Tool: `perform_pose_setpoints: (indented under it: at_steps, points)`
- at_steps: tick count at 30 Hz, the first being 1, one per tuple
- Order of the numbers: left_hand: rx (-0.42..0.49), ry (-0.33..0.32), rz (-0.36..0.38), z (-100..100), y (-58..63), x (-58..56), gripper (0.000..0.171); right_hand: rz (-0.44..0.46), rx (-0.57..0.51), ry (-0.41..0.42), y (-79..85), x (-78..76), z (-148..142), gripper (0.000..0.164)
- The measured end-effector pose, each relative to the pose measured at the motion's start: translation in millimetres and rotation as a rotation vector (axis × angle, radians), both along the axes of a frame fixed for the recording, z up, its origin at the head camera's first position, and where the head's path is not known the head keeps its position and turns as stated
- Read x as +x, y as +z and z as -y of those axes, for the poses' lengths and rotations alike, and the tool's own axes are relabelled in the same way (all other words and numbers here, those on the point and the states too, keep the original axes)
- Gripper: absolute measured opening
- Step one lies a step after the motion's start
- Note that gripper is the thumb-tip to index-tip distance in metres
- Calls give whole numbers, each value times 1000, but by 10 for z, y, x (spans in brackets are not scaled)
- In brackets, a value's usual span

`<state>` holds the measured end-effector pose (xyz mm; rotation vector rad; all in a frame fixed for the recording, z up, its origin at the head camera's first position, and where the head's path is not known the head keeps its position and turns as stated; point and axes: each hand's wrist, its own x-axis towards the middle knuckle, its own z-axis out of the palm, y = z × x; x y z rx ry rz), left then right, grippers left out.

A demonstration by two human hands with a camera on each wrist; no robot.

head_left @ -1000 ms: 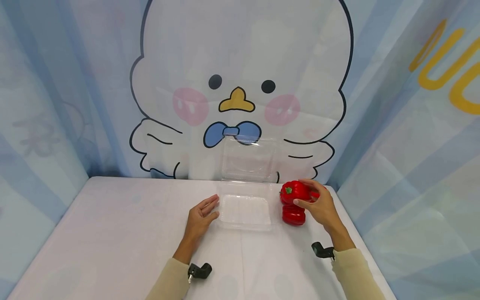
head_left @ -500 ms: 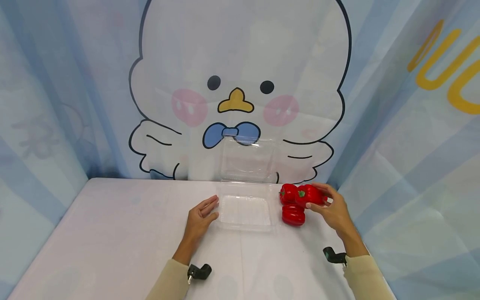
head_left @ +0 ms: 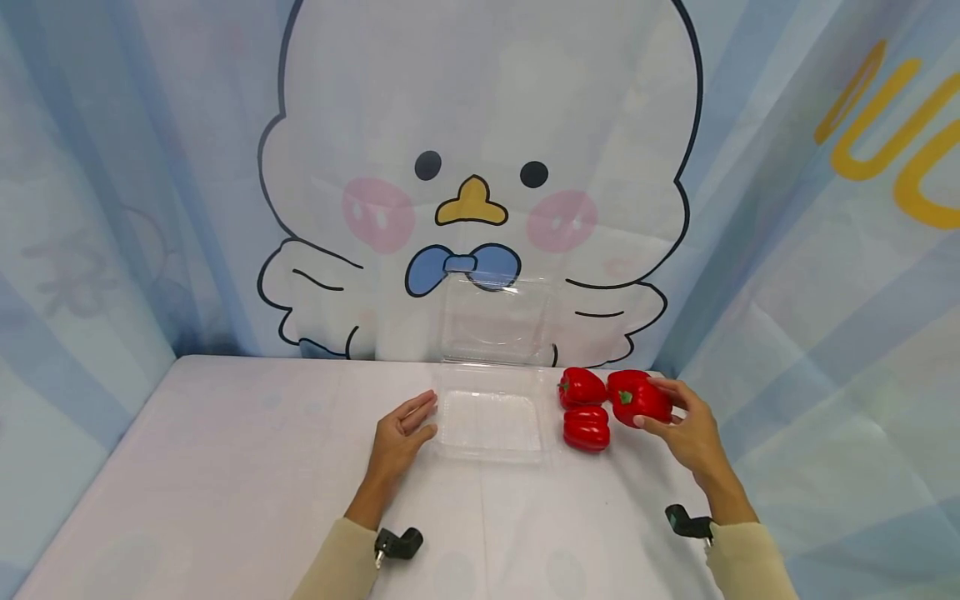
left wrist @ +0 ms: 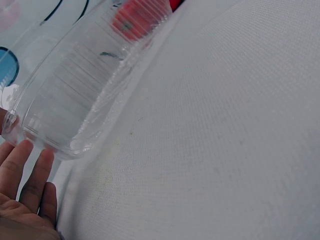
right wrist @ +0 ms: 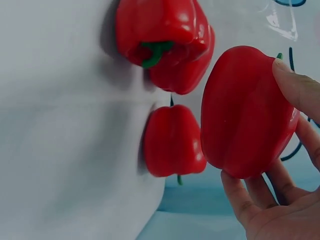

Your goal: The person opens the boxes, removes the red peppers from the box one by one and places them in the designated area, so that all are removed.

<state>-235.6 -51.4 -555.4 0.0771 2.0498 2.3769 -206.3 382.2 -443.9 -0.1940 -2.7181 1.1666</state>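
Note:
My right hand (head_left: 693, 429) holds a red bell pepper (right wrist: 247, 112) between thumb and fingers, clear of the table in the right wrist view. Just behind it, in the head view, sits another red bell pepper (head_left: 624, 378). Two more, an upper bell pepper (head_left: 583, 388) and a lower bell pepper (head_left: 587, 429), lie close together to its left. A clear plastic clamshell container (head_left: 489, 457) stands with its lid (head_left: 495, 321) raised at the back. At the container's left side is my left hand (head_left: 401, 433); its extended fingertips (left wrist: 46, 157) touch the end wall.
The white-covered table (head_left: 262, 467) ends at a curtain (head_left: 480, 100) with a cartoon bird along the back. More curtain (head_left: 847, 350) hangs close on the right side. Small black wrist cameras sit at both sleeves.
My right hand has moved right and slightly toward me with the bell pepper, away from the two on the left. The one behind it has come into view. My left hand stays put.

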Motion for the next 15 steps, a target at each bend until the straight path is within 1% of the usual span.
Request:
perform_pose_setpoints:
  at_steps: [6, 10, 15]
  points:
    - [-12, 3, 5, 2, 5, 11, 55, 23, 1, -25, -75, 36, -78, 79]
    - [-19, 7, 15, -3, 1, 7, 55, 41, 7, -27, -131, 53, -126, 79]
    - [-25, 7, 20, -7, 1, 8, 55, 83, -19, -45, -199, 52, -160, 82]
